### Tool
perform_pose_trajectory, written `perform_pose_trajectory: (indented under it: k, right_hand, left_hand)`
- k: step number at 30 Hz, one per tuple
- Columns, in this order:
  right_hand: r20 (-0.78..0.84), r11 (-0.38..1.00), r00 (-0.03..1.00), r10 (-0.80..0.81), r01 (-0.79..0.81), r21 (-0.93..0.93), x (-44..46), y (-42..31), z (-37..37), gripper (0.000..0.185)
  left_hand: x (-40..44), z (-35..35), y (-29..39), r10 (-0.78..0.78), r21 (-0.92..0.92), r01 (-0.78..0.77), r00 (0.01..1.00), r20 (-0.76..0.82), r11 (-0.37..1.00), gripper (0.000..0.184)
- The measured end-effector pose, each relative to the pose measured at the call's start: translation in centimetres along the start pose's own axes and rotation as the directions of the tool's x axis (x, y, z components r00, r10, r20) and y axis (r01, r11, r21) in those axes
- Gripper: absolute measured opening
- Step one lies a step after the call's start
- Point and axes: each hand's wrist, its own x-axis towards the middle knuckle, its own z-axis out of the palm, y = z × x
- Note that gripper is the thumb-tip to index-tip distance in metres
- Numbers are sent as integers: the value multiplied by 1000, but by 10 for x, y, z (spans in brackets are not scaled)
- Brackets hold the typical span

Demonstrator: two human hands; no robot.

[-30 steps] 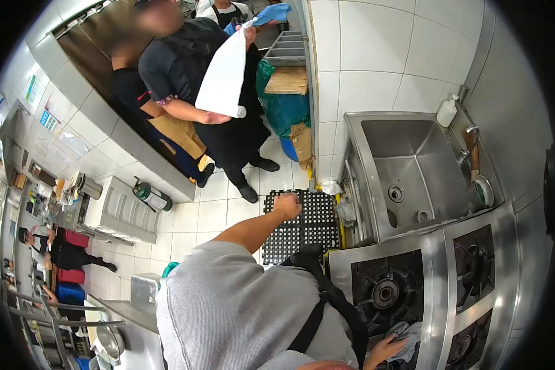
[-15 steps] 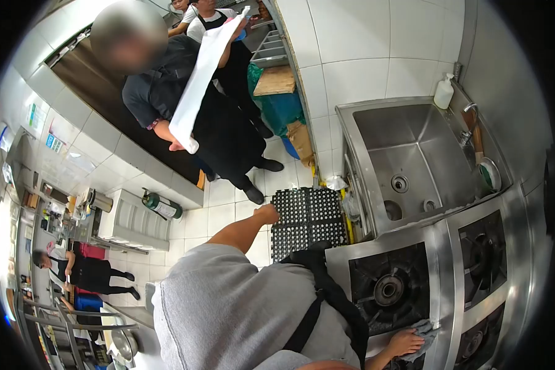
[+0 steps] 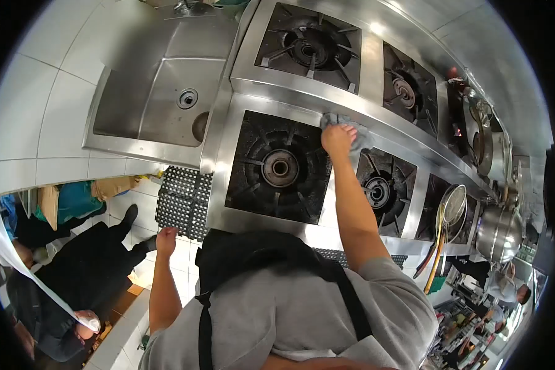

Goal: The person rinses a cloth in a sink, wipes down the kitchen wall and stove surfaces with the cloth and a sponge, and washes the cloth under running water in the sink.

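Your left hand is hanging near a black, perforated floor mat (whether its fingers are spreading or closing, I cannot tell). Farther out, your right hand is closing its fingers over a crumpled grey fabric cloth, lying on the stainless-steel stovetop beside a black, round burner. The cloth is looking light, soft and limp, best held by its bunched middle. Leftward, a rectangular steel sink is showing a round drain; rightward, a rounded, shiny metal pot is hiding any contents.
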Motion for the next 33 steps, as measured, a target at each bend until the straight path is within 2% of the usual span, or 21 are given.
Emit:
perform_pose_trajectory:
  k: [2, 3, 4, 7, 8, 9, 11, 12, 14, 15, 17, 18, 20, 22, 23, 25, 26, 28, 30, 32, 33]
  right_hand:
    - [-116, 997, 993, -19, 10, -82, 12, -35, -42, 47]
    - [132, 975, 973, -189, 170, 141, 24, -47, -73, 42]
    - [338, 893, 860, -382, 249, 376, 22, -54, -89, 37]
    - [87, 865, 900, -428, 380, 328, 11, -128, -104, 22]
    - [223, 801, 823, -523, 384, 460, 18, -149, -114, 21]
    - [164, 841, 877, -451, 356, 407, 18, -167, -143, 24]
    - [256, 736, 737, -626, 449, 506, 17, -224, -119, 28]
    - [266, 746, 744, -613, 434, 505, 11, -236, -112, 28]
    - [-67, 638, 891, -449, 372, 674, 6, -250, -109, 30]
    - [-62, 641, 896, -440, 362, 677, 6, -239, -109, 30]
    - [-108, 323, 644, -757, 514, 795, 10, -206, -114, 35]
    - [-120, 330, 655, -746, 519, 788, 6, -204, -123, 35]
    - [141, 394, 433, -890, 578, 715, -28, -202, -148, 34]
    - [219, 399, 394, -893, 463, 792, -64, -184, -180, 34]
    - [182, 350, 351, -919, 511, 785, -82, -179, -188, 34]
    - [63, 213, 272, -960, 566, 797, -124, -170, -192, 34]
    - [-20, 122, 236, -971, 573, 811, -145, -164, -194, 35]
    - [-197, -104, 93, -976, 593, 798, -170, -144, -205, 39]
    - [-291, -138, 173, -941, 587, 797, -190, -109, -201, 38]
    - [-208, -116, 170, -963, 436, 892, -208, -67, -192, 41]
    - [-188, -87, 240, -953, 377, 922, -216, -42, -186, 41]
  left_hand:
    - [-9, 0, -28, -20, 21, 21, 999, -45, 1000, 32]
    - [-16, -2, -28, -72, -34, 71, 997, -38, 997, 32]
    - [-26, 0, -27, -121, -83, 119, 993, -13, 989, 33]
    - [-36, 9, -78, -179, -146, 178, 984, 12, 973, 26]
    - [-46, 8, -85, -248, -189, 247, 969, 19, 950, 23]
    - [-55, 7, -93, -275, -218, 277, 961, 40, 936, 22]
    - [-60, 7, -94, -344, -254, 350, 936, 69, 902, 21]
    - [-64, 6, -94, -393, -259, 400, 916, 81, 879, 22]
    - [-69, 8, -91, -352, -236, 358, 934, 68, 903, 27]
    - [-73, 6, -85, -308, -222, 313, 950, 57, 924, 29]
    - [-75, 4, -90, -169, -161, 172, 985, 32, 972, 32]
    - [-71, 6, -96, -72, -112, 74, 997, 16, 991, 33]
    - [-51, 10, -105, -99, -88, 104, 994, 55, 991, 33]
    - [-18, 12, -143, 8, -35, -5, 996, 92, 999, 33]
    - [2, 12, -155, 95, -94, -78, 975, 198, 993, 33]
    - [21, 1, -140, -193, -428, 386, 883, 427, 817, 33]
    - [-4, 3, -86, -208, -231, 237, 967, 147, 944, 28]
    - [-12, -6, -33, -113, -188, 132, 988, 109, 973, 26]
    - [-4, -9, -4, -90, -179, 107, 991, 97, 978, 25]
    - [2, -11, 6, -69, -152, 84, 993, 97, 985, 24]
    - [10, -11, 4, -42, -147, 57, 994, 102, 988, 23]
